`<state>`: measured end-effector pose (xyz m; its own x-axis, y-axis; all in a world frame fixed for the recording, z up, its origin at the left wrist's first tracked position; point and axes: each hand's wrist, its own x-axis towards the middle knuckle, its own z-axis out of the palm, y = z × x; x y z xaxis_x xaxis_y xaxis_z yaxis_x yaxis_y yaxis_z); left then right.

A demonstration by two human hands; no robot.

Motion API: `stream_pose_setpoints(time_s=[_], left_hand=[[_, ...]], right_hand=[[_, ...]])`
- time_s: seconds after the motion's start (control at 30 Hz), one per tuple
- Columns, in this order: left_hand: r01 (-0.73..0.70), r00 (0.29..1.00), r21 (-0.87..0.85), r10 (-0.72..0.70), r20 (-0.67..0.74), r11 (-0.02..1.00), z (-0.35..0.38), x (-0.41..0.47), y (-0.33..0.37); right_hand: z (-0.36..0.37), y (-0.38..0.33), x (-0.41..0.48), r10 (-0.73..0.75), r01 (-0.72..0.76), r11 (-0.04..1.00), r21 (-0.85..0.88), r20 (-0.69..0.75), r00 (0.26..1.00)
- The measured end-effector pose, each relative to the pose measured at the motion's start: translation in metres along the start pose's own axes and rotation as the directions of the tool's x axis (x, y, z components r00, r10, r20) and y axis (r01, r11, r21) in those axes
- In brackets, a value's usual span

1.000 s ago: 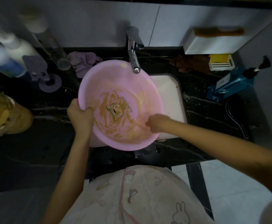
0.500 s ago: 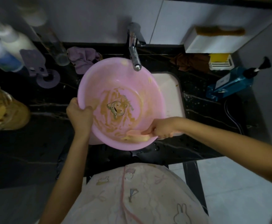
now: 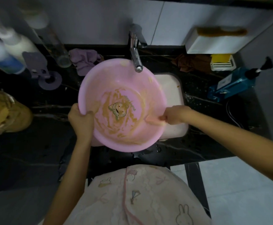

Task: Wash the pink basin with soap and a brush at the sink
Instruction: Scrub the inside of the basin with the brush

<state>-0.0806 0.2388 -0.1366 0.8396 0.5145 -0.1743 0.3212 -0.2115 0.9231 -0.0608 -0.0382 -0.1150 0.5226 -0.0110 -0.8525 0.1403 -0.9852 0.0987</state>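
Wet black counter (image 3: 202, 143) below white wall tiles (image 3: 100, 21). Left hand (image 3: 80, 119) grips the pink basin (image 3: 116, 82); right hand (image 3: 174, 115) grips the brush (image 3: 152, 119).

Cream garment (image 3: 148, 200) — printed with small bunnies and kites, pink piping down front.

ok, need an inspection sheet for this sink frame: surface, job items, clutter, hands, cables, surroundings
Surface: black marble counter, water droplets near its front edge; white sink set into it.
Job's things: pink basin over the sink, under the faucet, brown smears inside; brush against its right inner wall.
Clutter: purple cloth, brown cloth, bottles, blue pump pouch, soap dish.
Hands: left hand grips the basin's left rim; right hand holds the brush.
Cables: dark cord on the counter, right.
Surroundings: white wall, wall box, pale floor tiles.
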Motion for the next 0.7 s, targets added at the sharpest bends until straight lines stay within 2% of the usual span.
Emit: stream_pose_setpoints(time_s=[0.03,0.07,0.13,0.2,0.27,0.33,0.4,0.43,0.47,0.57,0.63,0.7], left_hand=[[0.003,1.000,-0.009,-0.003,0.002,1.000,0.002,-0.001,0.000],[0.000,1.000,-0.021,0.000,0.002,1.000,0.005,-0.001,0.002],[-0.010,1.000,-0.037,0.011,0.012,0.999,0.010,-0.001,0.005],[-0.001,1.000,-0.039,0.001,0.007,0.999,0.011,0.003,0.005],[0.010,1.000,-0.032,-0.010,-0.013,0.999,0.008,0.002,0.001],[-0.001,1.000,-0.039,0.000,-0.018,0.999,0.006,0.000,-0.003],[0.005,1.000,-0.064,-0.007,-0.028,0.998,0.006,-0.003,-0.009],[0.008,1.000,-0.083,-0.011,-0.028,0.997,0.008,-0.005,-0.011],[0.012,1.000,-0.100,-0.015,-0.028,0.995,0.010,-0.006,-0.012],[0.017,0.999,-0.112,-0.021,-0.038,0.994,0.014,-0.008,-0.009],[0.009,0.999,-0.113,-0.014,-0.050,0.994,0.013,-0.006,-0.011],[0.010,0.998,-0.111,-0.016,-0.057,0.994,0.011,-0.005,-0.015]], right_hand=[[0.002,-0.006,0.002,0.039,-0.043,0.998,-0.056,-0.064,0.997],[0.006,-0.017,0.001,0.019,-0.022,0.999,-0.041,-0.072,0.997],[0.023,-0.048,-0.008,-0.147,0.145,0.980,0.138,0.011,0.989],[0.037,-0.062,-0.022,-0.302,0.258,0.900,0.352,0.077,0.950],[0.034,-0.048,-0.028,-0.347,0.291,0.880,0.374,0.089,0.934],[0.027,-0.027,-0.024,-0.247,0.228,0.950,0.215,0.069,0.966],[0.021,-0.015,-0.016,-0.024,0.023,1.000,-0.005,-0.010,1.000],[0.020,-0.019,-0.014,0.031,-0.034,0.998,-0.044,-0.052,0.998],[0.021,-0.030,-0.012,0.015,-0.017,0.999,-0.035,-0.057,0.998],[0.038,-0.077,-0.026,-0.260,0.253,0.942,0.219,0.005,0.966],[0.041,-0.078,-0.042,-0.331,0.295,0.855,0.428,0.011,0.944],[0.035,-0.053,-0.043,-0.314,0.280,0.866,0.415,0.015,0.949]])
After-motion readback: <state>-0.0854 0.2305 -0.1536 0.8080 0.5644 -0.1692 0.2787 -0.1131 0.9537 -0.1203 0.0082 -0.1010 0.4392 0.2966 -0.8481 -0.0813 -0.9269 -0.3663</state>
